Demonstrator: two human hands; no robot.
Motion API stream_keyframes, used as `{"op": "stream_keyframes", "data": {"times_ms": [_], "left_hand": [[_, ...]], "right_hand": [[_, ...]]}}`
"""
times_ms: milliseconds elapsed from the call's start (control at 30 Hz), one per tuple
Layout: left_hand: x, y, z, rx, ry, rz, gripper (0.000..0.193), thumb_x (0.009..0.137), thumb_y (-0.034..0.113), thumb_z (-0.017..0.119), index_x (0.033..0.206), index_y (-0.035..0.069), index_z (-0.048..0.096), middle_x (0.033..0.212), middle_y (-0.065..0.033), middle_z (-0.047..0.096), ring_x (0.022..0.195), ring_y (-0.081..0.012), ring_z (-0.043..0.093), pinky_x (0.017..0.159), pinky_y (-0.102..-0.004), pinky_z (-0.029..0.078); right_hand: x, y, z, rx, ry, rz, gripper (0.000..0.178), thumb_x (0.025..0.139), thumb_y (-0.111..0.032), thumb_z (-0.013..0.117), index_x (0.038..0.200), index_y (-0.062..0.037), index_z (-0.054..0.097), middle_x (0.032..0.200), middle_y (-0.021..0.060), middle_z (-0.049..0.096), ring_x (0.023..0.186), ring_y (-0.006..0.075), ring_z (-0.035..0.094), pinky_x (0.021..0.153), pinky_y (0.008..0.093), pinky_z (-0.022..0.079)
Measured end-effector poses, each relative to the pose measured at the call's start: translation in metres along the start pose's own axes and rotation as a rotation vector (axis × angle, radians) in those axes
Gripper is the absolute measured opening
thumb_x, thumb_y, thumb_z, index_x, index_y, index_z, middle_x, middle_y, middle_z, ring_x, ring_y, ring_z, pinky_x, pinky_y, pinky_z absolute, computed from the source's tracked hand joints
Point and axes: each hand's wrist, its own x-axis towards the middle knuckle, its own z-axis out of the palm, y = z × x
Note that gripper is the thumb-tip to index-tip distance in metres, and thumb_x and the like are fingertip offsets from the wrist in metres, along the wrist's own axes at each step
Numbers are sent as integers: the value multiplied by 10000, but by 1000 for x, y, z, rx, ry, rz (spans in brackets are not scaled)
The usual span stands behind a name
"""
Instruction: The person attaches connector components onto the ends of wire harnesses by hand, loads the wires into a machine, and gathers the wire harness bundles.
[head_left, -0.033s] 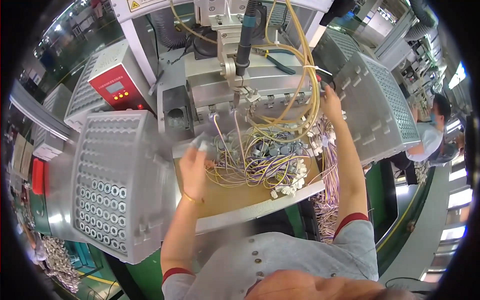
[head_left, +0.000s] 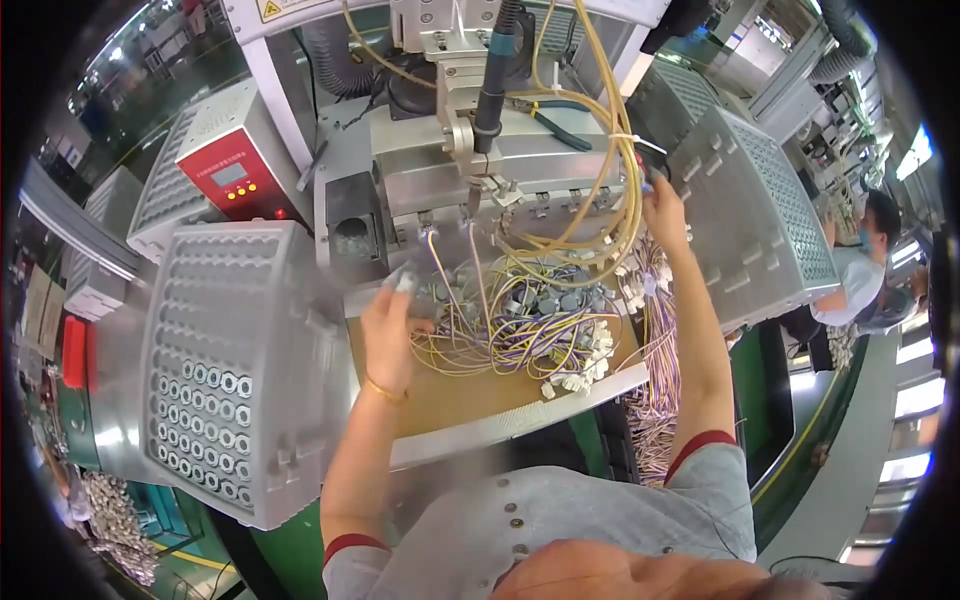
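My left hand (head_left: 388,335) is raised over the left end of a brown-topped work tray (head_left: 440,405). Its thumb and fingers are apart, with whitish covers on the fingertips, and I see nothing held. Beside it lies a tangle of purple, yellow and white wires (head_left: 530,330) with small grey round parts and white connectors. My right hand (head_left: 664,215) is at the right end of the metal fixture (head_left: 550,160), fingers closed around a small part there that I cannot make out. Two wire leads (head_left: 440,265) hang from the fixture's front, below a dark vertical tool (head_left: 490,85).
Green-handled pliers (head_left: 562,128) lie on the fixture near looped yellowish tubes (head_left: 625,190). A grey rack holding metal rings (head_left: 205,400) stands left, below a red-fronted control box (head_left: 232,175). Another grey rack (head_left: 740,220) and a person (head_left: 865,260) are at right. Bundled wires (head_left: 655,400) hang beside my right arm.
My left hand has shifted very slightly, its thumb now more spread. My right hand has turned slightly at the fixture's end, and a white strip near it has tilted.
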Motion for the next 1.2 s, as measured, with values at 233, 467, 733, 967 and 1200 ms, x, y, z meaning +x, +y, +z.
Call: {"op": "stream_keyframes", "data": {"times_ms": [233, 467, 733, 967, 1200], "left_hand": [[43, -16, 4, -703, -246, -381, 156, 829, 251, 504, 923, 127, 513, 801, -15, 513, 705, -122, 446, 544, -259, 358], [11, -16, 10, -52, -105, 59, 210, 817, 228, 522, 976, 92, 535, 834, -26, 543, 728, -154, 515, 641, -283, 415], [-55, -43, -20, 732, 180, 406, 224, 801, 126, 547, 974, -16, 565, 874, -73, 606, 694, -157, 566, 626, -262, 462], [-105, -119, 44, -473, -340, -602, 258, 802, 96, 498, 1048, 20, 508, 1025, -54, 534, 907, -131, 513, 775, -277, 419], [-42, -132, 68, -848, -287, -696, 202, 811, 146, 521, 996, 64, 522, 965, -21, 547, 906, -137, 505, 788, -308, 386]], "right_hand": [[-82, -156, -20, 880, -288, 160, 192, 761, -85, 511, 927, 1, 556, 733, 63, 583, 664, 152, 554, 611, 277, 443], [-47, -232, 1, 1471, -767, 473, 131, 796, -106, 514, 864, 1, 550, 600, 6, 517, 493, 61, 474, 433, 188, 337], [-48, -210, 6, 1301, -835, 520, 83, 782, -93, 502, 741, -21, 508, 519, 41, 517, 418, 85, 466, 412, 206, 343], [-78, -168, -47, 950, -477, 408, 212, 822, -113, 506, 986, 18, 479, 728, 62, 595, 609, 104, 569, 533, 213, 451], [-142, -121, -94, 1004, -332, 556, 289, 813, -28, 475, 1097, 21, 458, 920, 62, 587, 724, 74, 536, 595, 206, 453]]}}
